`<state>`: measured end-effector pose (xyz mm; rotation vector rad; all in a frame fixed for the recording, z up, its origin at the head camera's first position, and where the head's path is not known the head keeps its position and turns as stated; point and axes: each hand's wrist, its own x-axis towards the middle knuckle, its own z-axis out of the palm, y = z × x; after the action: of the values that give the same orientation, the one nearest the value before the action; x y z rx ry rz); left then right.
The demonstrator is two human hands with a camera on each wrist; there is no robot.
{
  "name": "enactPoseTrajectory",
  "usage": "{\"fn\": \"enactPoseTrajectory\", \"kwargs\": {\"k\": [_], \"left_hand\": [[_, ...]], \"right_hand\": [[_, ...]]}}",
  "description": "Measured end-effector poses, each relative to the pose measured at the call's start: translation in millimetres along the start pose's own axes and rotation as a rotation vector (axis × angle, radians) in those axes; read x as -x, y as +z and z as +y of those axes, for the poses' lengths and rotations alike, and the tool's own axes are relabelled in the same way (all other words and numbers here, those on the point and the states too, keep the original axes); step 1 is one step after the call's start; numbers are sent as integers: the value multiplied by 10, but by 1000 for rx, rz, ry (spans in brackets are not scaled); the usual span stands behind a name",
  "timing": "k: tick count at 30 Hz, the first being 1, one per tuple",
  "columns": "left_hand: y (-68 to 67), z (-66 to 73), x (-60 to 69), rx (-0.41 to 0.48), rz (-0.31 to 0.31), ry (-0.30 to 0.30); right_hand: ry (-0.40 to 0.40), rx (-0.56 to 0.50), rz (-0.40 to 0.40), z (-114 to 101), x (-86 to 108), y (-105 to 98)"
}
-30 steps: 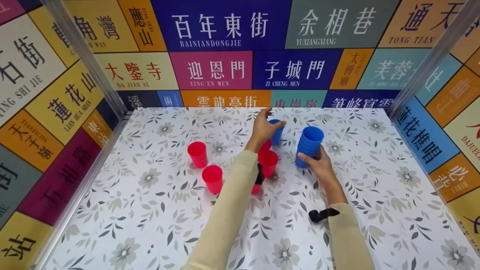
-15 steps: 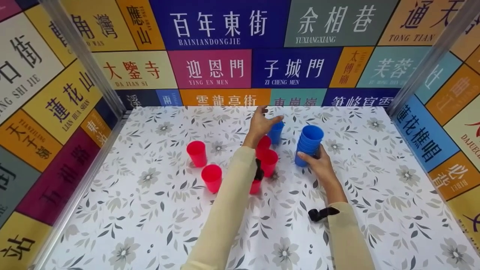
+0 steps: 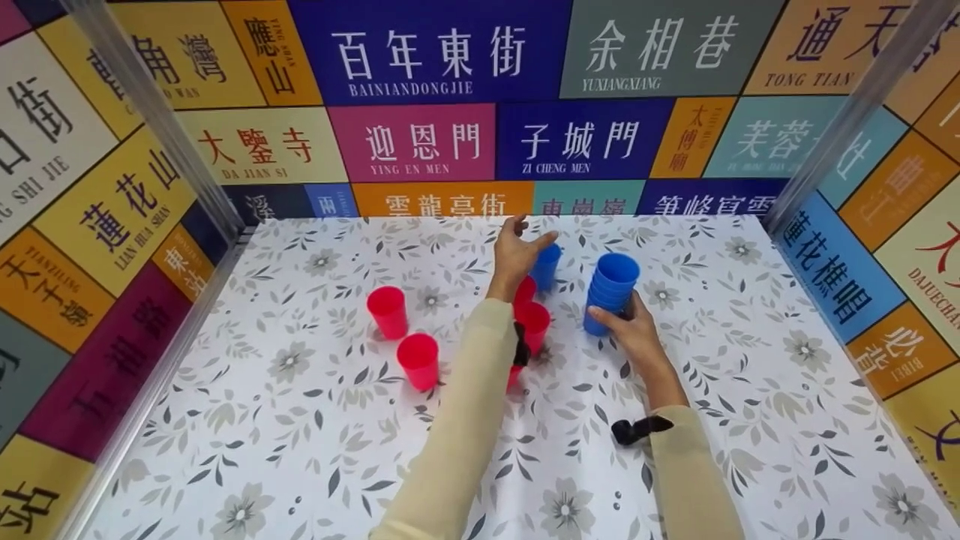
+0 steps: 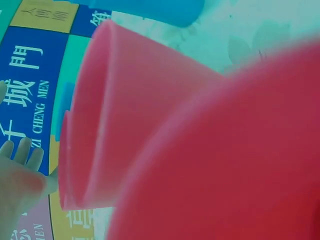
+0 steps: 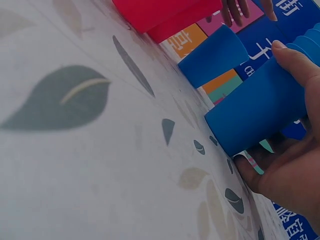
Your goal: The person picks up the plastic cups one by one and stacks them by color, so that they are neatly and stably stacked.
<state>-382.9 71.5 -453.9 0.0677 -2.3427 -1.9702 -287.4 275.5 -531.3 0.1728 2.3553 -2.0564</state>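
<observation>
My right hand (image 3: 639, 334) grips a stack of nested blue cups (image 3: 615, 281) near its bottom, thumb on the near side. In the right wrist view, the stack's lowest cup (image 5: 260, 110) meets the table. My left hand (image 3: 514, 259) is at the back centre, fingers spread and thumb held out by the rim of a single blue cup (image 3: 547, 270); whether it touches is unclear. Red cups (image 3: 532, 324) stand below that hand, partly hidden by the left sleeve. Large red cups (image 4: 145, 110) fill the left wrist view, with the left hand (image 4: 22, 180) at its edge.
Two more red cups, one farther back (image 3: 387, 311) and one nearer (image 3: 418, 361), stand upright left of the left forearm. A floral-patterned cloth covers the table (image 3: 300, 442). Sign-printed panels (image 3: 420, 142) enclose the back and sides.
The left hand has drawn slightly left, its thumb off from over the single blue cup. The right hand and its stack keep their place; the head view has shifted a little.
</observation>
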Motion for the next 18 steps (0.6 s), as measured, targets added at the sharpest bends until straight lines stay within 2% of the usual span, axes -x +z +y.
{"fn": "enactPoseTrajectory", "kwargs": {"k": [4,10,14,18], "left_hand": [[-32,-49,13,-105,-32,-8],[-55,-31,10,-211,-103,4],[-58,-21,16,-313,-106,-16],[-63,-12,25,-368,-110,-41]], "right_hand": [[-1,-9,-15,0,6,8],[-12,-6,-6,-8,-11,-7],[10,11,-9,-12,-3,-4],[14,3,-7,-7,-3,-7]]}}
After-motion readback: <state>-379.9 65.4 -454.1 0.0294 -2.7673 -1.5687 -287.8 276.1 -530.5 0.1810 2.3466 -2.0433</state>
